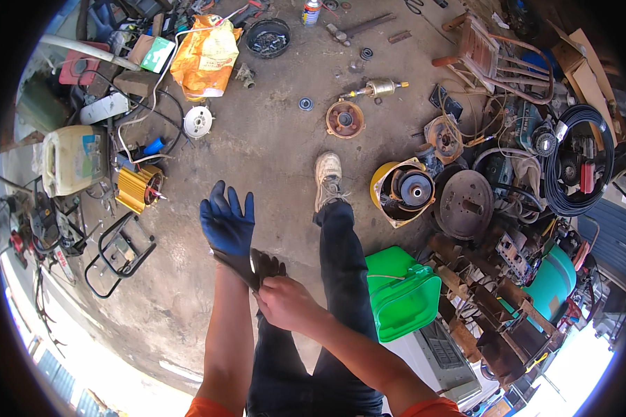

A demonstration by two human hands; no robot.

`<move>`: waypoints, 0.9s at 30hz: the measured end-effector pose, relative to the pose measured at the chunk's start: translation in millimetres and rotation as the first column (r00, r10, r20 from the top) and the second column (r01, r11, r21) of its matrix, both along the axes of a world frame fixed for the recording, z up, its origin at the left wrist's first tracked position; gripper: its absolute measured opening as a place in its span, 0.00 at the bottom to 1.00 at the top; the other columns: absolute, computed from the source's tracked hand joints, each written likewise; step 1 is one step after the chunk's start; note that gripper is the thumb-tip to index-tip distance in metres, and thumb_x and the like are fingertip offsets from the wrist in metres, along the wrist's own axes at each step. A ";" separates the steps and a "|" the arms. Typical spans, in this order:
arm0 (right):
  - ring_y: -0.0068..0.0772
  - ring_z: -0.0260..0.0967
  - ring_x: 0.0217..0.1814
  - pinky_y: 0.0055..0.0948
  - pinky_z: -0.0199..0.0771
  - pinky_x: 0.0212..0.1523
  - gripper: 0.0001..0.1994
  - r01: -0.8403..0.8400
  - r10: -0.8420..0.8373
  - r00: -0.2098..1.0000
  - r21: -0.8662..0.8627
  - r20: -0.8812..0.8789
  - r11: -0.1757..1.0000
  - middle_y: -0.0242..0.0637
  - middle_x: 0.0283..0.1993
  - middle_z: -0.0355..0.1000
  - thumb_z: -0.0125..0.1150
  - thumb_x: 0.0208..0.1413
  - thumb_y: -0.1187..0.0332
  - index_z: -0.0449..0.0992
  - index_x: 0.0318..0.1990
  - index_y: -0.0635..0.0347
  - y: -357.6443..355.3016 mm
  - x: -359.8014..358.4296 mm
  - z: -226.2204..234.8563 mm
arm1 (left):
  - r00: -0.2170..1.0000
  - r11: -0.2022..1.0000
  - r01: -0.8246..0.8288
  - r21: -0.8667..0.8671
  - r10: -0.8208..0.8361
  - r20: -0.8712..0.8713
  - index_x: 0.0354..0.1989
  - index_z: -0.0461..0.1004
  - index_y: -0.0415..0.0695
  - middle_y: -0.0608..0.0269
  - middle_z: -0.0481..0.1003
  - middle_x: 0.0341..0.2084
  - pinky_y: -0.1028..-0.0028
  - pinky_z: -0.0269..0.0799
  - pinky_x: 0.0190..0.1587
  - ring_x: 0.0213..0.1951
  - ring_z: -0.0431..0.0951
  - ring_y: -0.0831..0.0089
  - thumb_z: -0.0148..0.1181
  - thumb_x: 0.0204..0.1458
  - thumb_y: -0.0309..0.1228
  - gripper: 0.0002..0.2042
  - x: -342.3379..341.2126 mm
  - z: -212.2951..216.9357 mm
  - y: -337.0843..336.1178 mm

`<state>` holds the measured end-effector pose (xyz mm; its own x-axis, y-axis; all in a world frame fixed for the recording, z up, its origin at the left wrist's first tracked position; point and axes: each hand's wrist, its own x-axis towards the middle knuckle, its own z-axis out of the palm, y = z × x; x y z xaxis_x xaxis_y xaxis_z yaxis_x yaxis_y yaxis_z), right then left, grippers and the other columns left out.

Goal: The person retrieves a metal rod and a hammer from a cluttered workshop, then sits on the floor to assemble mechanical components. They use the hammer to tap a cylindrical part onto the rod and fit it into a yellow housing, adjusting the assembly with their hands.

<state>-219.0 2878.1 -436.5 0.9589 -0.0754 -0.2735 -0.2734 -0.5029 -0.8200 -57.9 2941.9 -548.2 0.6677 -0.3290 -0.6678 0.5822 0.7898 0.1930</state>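
From where I stand, the blue glove (228, 235), left of the leg (344, 257), looks mostly on, the left hand (231, 217) inside relaxed and empty, while the right hand (286, 304), not yet gloved, clenches dark cloth (269, 265) beside its wrist.

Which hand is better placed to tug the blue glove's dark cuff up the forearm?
Right, most likely: the right hand is bare, its fingers at the cuff. The left hand wears the blue glove, fingers extended away from that cuff.
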 end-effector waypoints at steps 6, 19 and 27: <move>0.43 0.72 0.33 0.39 0.74 0.37 0.09 0.011 -0.011 1.000 0.032 0.010 0.999 0.40 0.28 0.68 0.62 0.53 0.68 0.74 0.24 0.62 6.4 -9.8 -4.8 | 0.876 0.878 0.479 -0.006 -0.478 -0.057 0.67 0.63 0.52 0.56 0.72 0.56 0.53 0.59 0.66 0.58 0.72 0.58 0.50 0.63 0.42 0.24 1.0 24.6 2.8; 0.24 0.71 0.35 0.26 0.74 0.35 0.12 0.360 -0.253 0.933 0.661 -0.256 0.659 0.33 0.39 0.71 0.65 0.52 0.76 0.73 0.44 0.62 -2.9 8.9 3.5 | -0.462 -0.174 0.291 0.941 -0.887 -0.021 0.43 0.78 0.45 0.60 0.79 0.37 0.68 0.78 0.38 0.35 0.82 0.61 0.78 0.36 0.38 0.24 -32.6 130.2 95.6; 0.17 0.68 0.38 0.21 0.74 0.39 0.27 0.588 -0.336 0.799 0.767 -0.499 0.257 0.30 0.38 0.72 0.63 0.56 0.82 0.64 0.63 0.59 1.1 7.4 -11.7 | 0.004 0.052 0.817 0.574 -0.996 0.084 0.45 0.78 0.41 0.63 0.81 0.34 0.70 0.77 0.40 0.37 0.80 0.71 0.71 0.50 0.32 0.15 -53.2 100.4 120.0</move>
